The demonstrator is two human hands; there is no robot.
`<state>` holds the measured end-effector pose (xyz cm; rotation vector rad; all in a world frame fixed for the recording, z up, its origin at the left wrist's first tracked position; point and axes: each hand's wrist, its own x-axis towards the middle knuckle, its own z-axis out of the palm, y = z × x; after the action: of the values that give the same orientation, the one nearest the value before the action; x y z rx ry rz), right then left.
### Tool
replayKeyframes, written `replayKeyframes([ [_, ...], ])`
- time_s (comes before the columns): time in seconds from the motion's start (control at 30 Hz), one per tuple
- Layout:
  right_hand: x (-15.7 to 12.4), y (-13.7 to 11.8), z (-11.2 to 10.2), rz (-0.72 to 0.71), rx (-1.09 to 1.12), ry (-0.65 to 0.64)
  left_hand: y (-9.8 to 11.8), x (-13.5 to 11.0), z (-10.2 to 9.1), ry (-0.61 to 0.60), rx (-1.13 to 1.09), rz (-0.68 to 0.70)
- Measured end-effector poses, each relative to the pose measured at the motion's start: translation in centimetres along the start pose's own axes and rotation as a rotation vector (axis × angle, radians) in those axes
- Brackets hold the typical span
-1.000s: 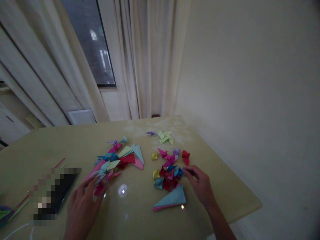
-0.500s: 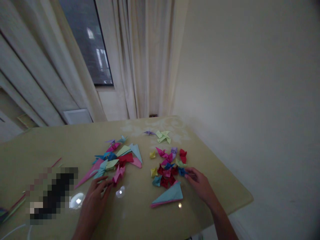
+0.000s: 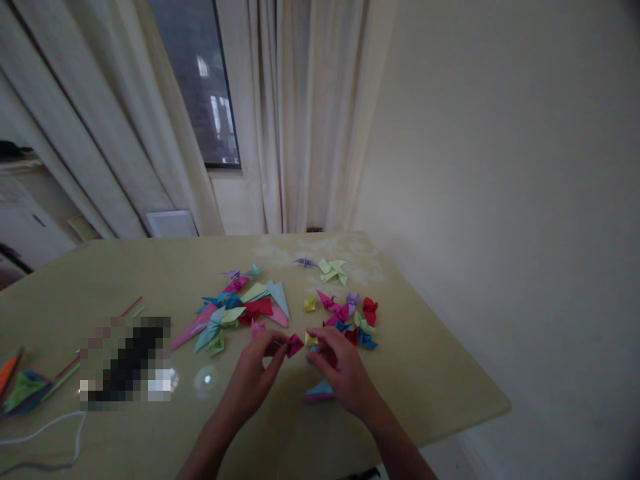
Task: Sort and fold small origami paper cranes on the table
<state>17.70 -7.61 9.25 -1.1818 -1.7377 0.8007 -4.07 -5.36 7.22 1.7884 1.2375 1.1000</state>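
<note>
My left hand point(image 3: 260, 367) pinches a small magenta folded-paper piece point(image 3: 294, 345) between thumb and fingertips, above the table. Close beside it, my right hand point(image 3: 343, 370) is over the right-hand group of folded papers, its thumb and index finger curved and apart. A yellow folded piece point(image 3: 311, 340) shows at its fingertips, with a bit of teal paper below; I see no clear grip on either. Under that hand a blue-and-pink folded triangle point(image 3: 319, 392) is partly covered. Behind my left hand lies a pink folded piece point(image 3: 257, 328), and a green one point(image 3: 216, 343) sits further left.
A heap of colourful folded papers point(image 3: 230, 313) lies left of centre. Beyond the right group are a purple paper crane point(image 3: 305, 261) and a pale green pinwheel shape point(image 3: 333, 271). A blurred dark object point(image 3: 127, 363) and a white cable point(image 3: 77, 440) lie left. The wall borders the table's right.
My left hand has moved right and now holds the magenta piece, uncovering the green one. My right hand has moved left from the blue piece to beside the yellow piece. The view has shifted slightly.
</note>
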Motion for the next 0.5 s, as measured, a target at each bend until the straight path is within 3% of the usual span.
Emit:
replayKeyframes([
  [0.13, 1.6, 0.3, 1.0, -0.062, -0.043, -0.011, -0.4, 0.0, 0.1, -0.017, 0.046, 0.015],
  [0.27, 2.9, 2.7, -0.3, 0.015, -0.091, 0.066, -4.4, 0.6, -1.2, 0.22, 0.428, 0.023],
  [0.33, 3.9, 4.1, -1.5, 0.065, -0.144, 0.129, -6.9, 0.7, -1.6, 0.281, 0.653, 0.039],
  [0.4, 5.1, 5.1, -2.5, 0.09, -0.237, 0.151, -8.8, 0.6, -1.6, 0.242, 0.719, 0.041],
  [0.5, 6.9, 5.8, -3.3, 0.095, -0.437, 0.082, -9.9, 0.2, -1.2, 0.187, 0.601, 0.035],
])
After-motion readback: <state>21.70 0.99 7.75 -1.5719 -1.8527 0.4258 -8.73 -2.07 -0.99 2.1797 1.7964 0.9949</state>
